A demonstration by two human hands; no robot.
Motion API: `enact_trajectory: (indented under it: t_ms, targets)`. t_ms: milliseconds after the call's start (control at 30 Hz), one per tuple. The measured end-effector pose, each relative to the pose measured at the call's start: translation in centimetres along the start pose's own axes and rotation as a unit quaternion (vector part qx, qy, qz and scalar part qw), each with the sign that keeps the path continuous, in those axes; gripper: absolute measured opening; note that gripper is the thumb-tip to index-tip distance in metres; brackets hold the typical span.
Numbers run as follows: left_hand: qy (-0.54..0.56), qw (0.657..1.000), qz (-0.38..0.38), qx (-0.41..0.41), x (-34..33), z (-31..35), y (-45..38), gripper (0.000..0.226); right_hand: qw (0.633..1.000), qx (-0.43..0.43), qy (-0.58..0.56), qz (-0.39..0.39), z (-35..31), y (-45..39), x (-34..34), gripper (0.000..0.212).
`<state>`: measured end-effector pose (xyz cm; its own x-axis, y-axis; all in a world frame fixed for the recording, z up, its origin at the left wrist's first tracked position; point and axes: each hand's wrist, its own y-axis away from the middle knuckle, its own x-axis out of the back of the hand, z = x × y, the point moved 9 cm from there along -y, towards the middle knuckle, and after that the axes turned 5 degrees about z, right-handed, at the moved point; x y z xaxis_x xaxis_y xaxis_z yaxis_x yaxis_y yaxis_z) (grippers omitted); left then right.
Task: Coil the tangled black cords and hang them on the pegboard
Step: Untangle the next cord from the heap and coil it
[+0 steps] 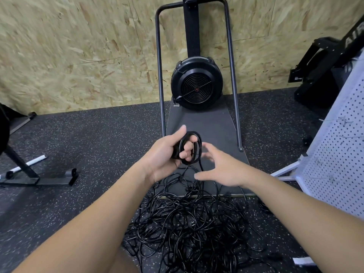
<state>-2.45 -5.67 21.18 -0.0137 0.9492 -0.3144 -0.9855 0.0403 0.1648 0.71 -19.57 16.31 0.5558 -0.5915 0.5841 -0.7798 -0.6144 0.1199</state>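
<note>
Closest in, the tangled black cords [189, 229] sprawl in a loose heap on the speckled floor [88, 146], partly over the near edge of a dark mat [212, 123]. One strand rises from the heap to a small coil [192, 147] gripped in the left hand [167, 152], fingers curled through its loops. The right hand [222, 168] hovers just beside it, fingers spread, holding nothing. A white pegboard [338, 154] stands at the right, a black fan unit [197, 83] against the chipboard wall [78, 46]
</note>
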Motion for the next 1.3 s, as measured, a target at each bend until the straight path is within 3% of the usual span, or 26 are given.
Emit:
enact_trajectory:
  t_ms: [67,167,333,433,500,600,700,833,967,1100,1167,1233,1300]
  targets:
    - [0.001,1.0,0.004,-0.013,0.1,0.3,0.0,0.039,0.999,-0.026,0.016,-0.01,1.2,-0.2,-0.8,0.103]
    - [0.023,0.999,0.02,-0.026,0.8,0.9,0.0,0.037,0.999,-0.034,0.012,-0.019,1.8,-0.1,-1.7,0.062]
    - [0.096,0.995,0.007,-0.027,1.1,1.6,0.2,0.039,0.996,-0.022,-0.065,0.049,1.4,-0.4,-0.5,0.018]
    - [0.161,0.985,0.031,-0.048,1.8,2.1,0.1,0.032,0.979,-0.067,-0.187,0.045,1.5,-0.2,-1.1,0.024]
    - [0.205,0.973,0.08,-0.071,3.1,2.5,0.0,0.034,0.979,-0.072,-0.182,0.064,1.5,-0.1,-0.8,0.026]
    - [0.232,0.957,0.133,-0.114,4.6,3.2,-0.1,0.033,0.987,-0.077,-0.129,0.064,1.6,0.2,-0.3,0.017]
    - [0.199,0.962,0.137,-0.128,4.9,3.1,-0.5,0.029,0.991,-0.067,-0.073,0.091,1.3,0.3,1.1,0.011]
    - [0.138,0.97,0.158,-0.124,6.0,2.4,-0.8,0.033,0.988,0.03,0.047,0.144,-1.1,0.4,2.8,0.018]
    - [0.045,0.972,0.193,-0.123,6.2,1.9,-0.5,0.041,0.98,0.094,0.123,0.122,-3.6,1.1,2.4,0.021]
    - [-0.132,0.973,0.142,-0.126,3.2,1.5,0.3,0.028,0.968,0.172,0.135,0.126,-6.8,2.3,3.0,0.024]
    - [-0.22,0.962,0.106,-0.12,1.7,1.0,0.6,0.033,0.961,0.204,0.105,0.155,-8.1,2.9,4.1,0.025]
    - [-0.238,0.963,0.066,-0.106,0.3,0.4,0.8,0.043,0.96,0.203,0.041,0.187,-8.1,3.2,5.4,0.015]
    - [-0.219,0.972,0.027,-0.083,-1.2,-0.2,1.2,0.056,0.954,0.169,0.001,0.246,-7.2,3.1,7.2,0.027]
